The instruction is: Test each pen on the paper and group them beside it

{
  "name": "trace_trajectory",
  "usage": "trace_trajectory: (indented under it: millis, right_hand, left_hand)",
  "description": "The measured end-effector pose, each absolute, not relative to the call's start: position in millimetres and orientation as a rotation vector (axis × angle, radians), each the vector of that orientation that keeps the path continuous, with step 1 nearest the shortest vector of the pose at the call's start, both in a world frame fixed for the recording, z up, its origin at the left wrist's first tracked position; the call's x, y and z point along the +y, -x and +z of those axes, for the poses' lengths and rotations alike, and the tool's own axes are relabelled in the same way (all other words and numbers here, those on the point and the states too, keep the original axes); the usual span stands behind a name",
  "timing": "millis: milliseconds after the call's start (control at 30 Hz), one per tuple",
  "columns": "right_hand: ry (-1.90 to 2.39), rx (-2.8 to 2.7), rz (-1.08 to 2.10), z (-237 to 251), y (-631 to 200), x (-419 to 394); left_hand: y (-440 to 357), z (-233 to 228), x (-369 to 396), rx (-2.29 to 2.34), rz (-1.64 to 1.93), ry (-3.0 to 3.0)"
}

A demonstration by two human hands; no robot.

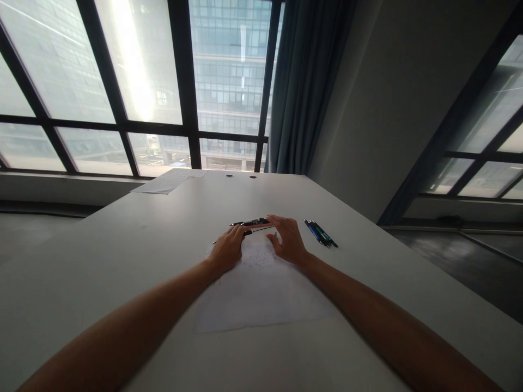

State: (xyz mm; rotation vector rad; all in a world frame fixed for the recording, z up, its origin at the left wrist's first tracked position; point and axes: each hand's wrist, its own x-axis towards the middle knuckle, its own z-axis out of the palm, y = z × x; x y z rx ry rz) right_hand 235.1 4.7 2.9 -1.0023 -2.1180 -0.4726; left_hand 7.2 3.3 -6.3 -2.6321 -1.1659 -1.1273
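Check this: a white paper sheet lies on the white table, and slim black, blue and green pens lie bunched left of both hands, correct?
Not quite: the head view shows the black, blue and green pens bunched to the right of both the left hand and right hand; the white paper sheet is on the white table.

The tabletop (171, 245) looks smooth and matt, the sheet (261, 299) paper, the pens (321, 233) plastic, the curtain (300, 87) cloth.

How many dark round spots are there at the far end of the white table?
2. The left spot sits near the far edge of the table; the right spot is beside it, toward the curtain. Any under the near sheet would be hidden.
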Motion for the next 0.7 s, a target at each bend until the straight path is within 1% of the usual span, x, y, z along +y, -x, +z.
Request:
trace_trajectory:
  millis: [133,233,367,533,600,700]
  right_hand:
    - [1.331,-2.016,-0.485,0.4,-241.5,10.3]
    - [1.435,-2.034,-0.504,-1.7,-244.5,12.4]
    - [1.492,-2.058,-0.516,-2.4,-244.3,11.8]
    - [1.576,-2.118,-0.449,-0.5,-242.9,10.7]
    - [1.544,-2.133,-0.430,0.5,-242.1,10.1]
    - [1.364,-2.163,-0.426,2.5,-239.8,7.5]
  left_hand:
    - [-6.9,-5.1,1.6,-1.147,-1.189,2.583]
    - [-6.9,-4.1,0.0,-1.127,-1.185,2.551]
    - [-7.3,-4.4,-0.3,-1.134,-1.180,2.520]
    - [-7.1,-6.7,1.7,-1.120,-1.081,2.516]
    - [-6.6,-7.4,2.5,-1.119,-1.035,2.521]
    - [-6.1,-7.6,3.3,-1.130,-0.980,2.539]
